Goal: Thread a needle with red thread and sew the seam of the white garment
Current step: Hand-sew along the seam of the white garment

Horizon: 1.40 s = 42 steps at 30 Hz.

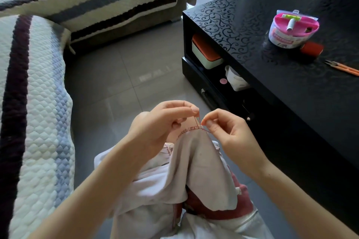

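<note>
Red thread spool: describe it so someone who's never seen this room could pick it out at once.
On the glossy black table at right, find the round pink-and-white sewing tub near the far end. The red thread spool lies on its side beside the tub's lower right. It is the only solid red cylinder there; the orange snips nearby are thin and flat.

light: bright soft daylight from upper right | glare: pale reflections on grey floor tiles (153, 77), washed-out sheen on glossy black table top (252, 11) | shadows: faint, darkest inside table shelf (215, 93) | focus: left hand (161, 122), right hand (226, 131) evenly lit, slightly soft | distortion: wide-angle bowing along quilted sofa cover (38, 106), frame edges smeared
</note>
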{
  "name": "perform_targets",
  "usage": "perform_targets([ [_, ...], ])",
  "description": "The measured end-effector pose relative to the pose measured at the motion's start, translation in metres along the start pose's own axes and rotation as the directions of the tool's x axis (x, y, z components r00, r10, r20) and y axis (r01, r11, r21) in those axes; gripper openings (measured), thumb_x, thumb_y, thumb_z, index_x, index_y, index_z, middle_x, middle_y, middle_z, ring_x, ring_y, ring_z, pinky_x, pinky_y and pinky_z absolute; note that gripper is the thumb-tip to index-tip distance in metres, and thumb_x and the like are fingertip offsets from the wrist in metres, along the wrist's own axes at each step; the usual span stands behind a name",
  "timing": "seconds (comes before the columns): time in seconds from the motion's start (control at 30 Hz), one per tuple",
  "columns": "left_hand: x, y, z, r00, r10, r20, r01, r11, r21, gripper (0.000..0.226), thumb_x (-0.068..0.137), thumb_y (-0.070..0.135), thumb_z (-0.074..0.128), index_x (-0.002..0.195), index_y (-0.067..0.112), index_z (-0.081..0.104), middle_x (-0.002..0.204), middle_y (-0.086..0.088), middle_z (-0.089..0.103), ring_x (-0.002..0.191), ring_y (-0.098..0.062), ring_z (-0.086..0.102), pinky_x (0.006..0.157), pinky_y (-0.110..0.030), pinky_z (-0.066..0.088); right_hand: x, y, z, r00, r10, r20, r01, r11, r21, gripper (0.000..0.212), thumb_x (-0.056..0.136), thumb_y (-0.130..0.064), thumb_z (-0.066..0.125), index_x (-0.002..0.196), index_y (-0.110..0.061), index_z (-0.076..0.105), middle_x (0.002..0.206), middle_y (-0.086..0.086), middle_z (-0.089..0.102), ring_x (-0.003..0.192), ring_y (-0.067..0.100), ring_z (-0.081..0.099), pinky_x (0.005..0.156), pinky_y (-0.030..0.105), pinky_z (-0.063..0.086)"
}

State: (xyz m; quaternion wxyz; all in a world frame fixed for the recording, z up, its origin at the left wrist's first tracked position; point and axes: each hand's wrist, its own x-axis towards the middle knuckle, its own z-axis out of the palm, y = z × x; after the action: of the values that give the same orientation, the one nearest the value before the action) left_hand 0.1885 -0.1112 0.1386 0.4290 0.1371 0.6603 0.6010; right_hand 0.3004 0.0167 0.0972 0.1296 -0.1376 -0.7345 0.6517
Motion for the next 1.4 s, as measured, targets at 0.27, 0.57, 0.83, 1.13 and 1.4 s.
perform_targets([
  [0.27,0.001,-0.001,-0.003,0.999,0.000,0.037,-0.002,0.998,0.056,0.026,0.053,0.040,0.075,0.066,0.018,0.070,0.082,-0.011,0.037,0.064,-0.010,0.031,0.061,-0.027,0.023,-0.002,-0.003,0.001,0.998,-0.061,0.034,0.061,0.998,0.002,0.014,0.094,-0.005,0.056,0.083,-0.007,0.065,0.068,0.001,0.060,0.060,0.016,0.048,0.059,0.039,0.041],
  [0.57,0.004,-0.002,-0.007,0.995,-0.033,0.098,0.031,0.999,0.025,0.013,0.060,0.028,0.072,0.055,0.020,0.063,0.064,0.001,0.036,0.056,-0.008,0.034,0.056,-0.021,0.026,-0.002,-0.001,0.001,0.995,-0.091,0.028,0.090,0.995,0.031,0.013,0.091,-0.011,0.057,0.083,-0.004,0.065,0.074,0.017,0.060,0.068,0.035,0.052,0.065,0.045,0.044],
  [0.83,0.005,-0.010,-0.006,0.995,-0.050,0.090,0.048,0.998,0.026,0.021,0.063,0.025,0.072,0.073,0.011,0.061,0.073,-0.005,0.043,0.062,-0.010,0.040,0.056,-0.018,0.032,-0.001,-0.010,0.001,0.985,-0.143,0.098,0.132,0.984,0.116,0.012,0.092,-0.010,0.049,0.086,-0.006,0.059,0.071,-0.009,0.058,0.066,0.005,0.052,0.065,0.018,0.045],
  [1.13,-0.005,-0.023,0.010,0.987,0.112,0.116,-0.123,0.988,0.097,0.018,0.084,0.029,0.056,0.084,0.011,0.058,0.073,0.006,0.061,0.076,-0.012,0.058,0.075,-0.034,0.039,-0.002,-0.020,-0.002,0.983,-0.146,0.113,0.127,0.979,0.158,0.015,0.095,-0.015,0.048,0.094,-0.006,0.060,0.068,-0.011,0.057,0.065,-0.001,0.054,0.066,0.011,0.045],
  [1.4,-0.011,-0.028,0.010,0.986,0.108,0.125,-0.126,0.981,0.146,0.015,0.077,0.022,0.074,0.071,0.013,0.064,0.066,0.007,0.060,0.065,-0.003,0.052,0.063,-0.013,0.038,0.008,-0.025,-0.014,0.983,-0.140,-0.121,0.142,0.990,0.013,0.015,0.096,-0.004,0.052,0.084,0.000,0.060,0.066,0.014,0.064,0.057,0.012,0.061,0.061,0.018,0.050],
])
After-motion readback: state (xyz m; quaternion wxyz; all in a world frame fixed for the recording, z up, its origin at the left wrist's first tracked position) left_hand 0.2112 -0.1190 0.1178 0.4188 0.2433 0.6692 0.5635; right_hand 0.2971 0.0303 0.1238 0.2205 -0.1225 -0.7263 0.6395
